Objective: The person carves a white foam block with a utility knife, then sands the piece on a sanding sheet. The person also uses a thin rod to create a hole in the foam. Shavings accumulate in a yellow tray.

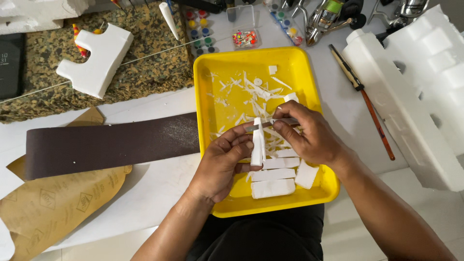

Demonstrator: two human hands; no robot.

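Note:
My left hand (223, 164) grips an upright white foam strip (257, 143) over a yellow tray (208, 87). My right hand (309, 137) holds a thin blade (270, 122) whose tip rests against the top of the strip. White foam shavings (251, 92) lie scattered in the tray's far half. Several cut foam blocks (273, 187) lie in its near half, just under my hands.
A long dark sandpaper strip (111, 145) lies left of the tray over brown sandpaper sheets (53, 203). A notched foam piece (96, 58) sits on a speckled mat. Large foam packing (425, 92) and a brush (362, 92) are at right. Small paint pots (200, 29) and fishing reels (328, 14) lie beyond.

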